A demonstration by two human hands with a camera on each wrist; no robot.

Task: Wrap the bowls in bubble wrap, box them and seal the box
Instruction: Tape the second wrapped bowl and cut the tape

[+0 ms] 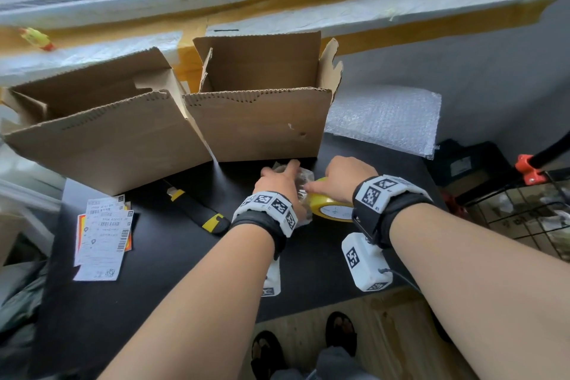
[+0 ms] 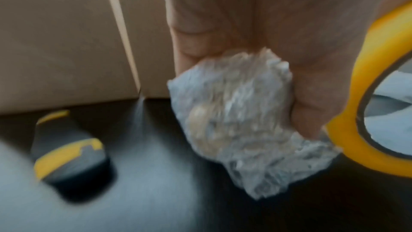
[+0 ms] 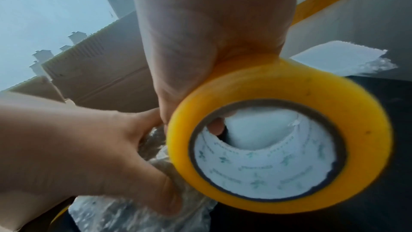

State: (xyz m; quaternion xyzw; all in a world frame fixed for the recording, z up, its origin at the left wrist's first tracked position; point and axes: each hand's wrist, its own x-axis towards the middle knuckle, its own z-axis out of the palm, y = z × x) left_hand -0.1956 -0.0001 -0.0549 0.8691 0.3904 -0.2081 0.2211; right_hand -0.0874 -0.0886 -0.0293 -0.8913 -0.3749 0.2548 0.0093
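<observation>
1. Fingers (image 2: pixel 312 112) of the left hand (image 1: pixel 279 183) are curled round a crumpled, crinkly bundle of bubble wrap (image 2: pixel 240 117), pressing it on the black table (image 1: pixel 172 256) just in front of the right-hand box; whether a bowl lies inside cannot be told.
2. Fingers of the right hand (image 1: pixel 345 177) grasp a roll of yellow tape (image 3: pixel 278 133); one fingertip (image 3: pixel 216 126) shows through its core. The roll is a glossy ring with a dark inner rim and a white printed lining, touching the bundle's right side.
3. Two open cardboard boxes stand side by side at the far side of the table: the left box (image 1: pixel 101 139) and the right box (image 1: pixel 259 123), both of brown corrugated board with ragged flap edges.
4. One flat sheet of bubble wrap (image 1: pixel 385 120) lies to the right of the boxes, well apart from the hands.
5. One black-and-yellow utility knife (image 1: pixel 197 210) lies left of the left hand; a small stack of white printed labels (image 1: pixel 103 237) lies further left, near the table edge.
6. Only the right wrist view shows the lining and the fingertip inside the core. Only the left wrist view shows the bundle's underside, blurred, with the knife's end nearby. Only the head view shows both boxes whole, the labels and the flat sheet's full outline.
</observation>
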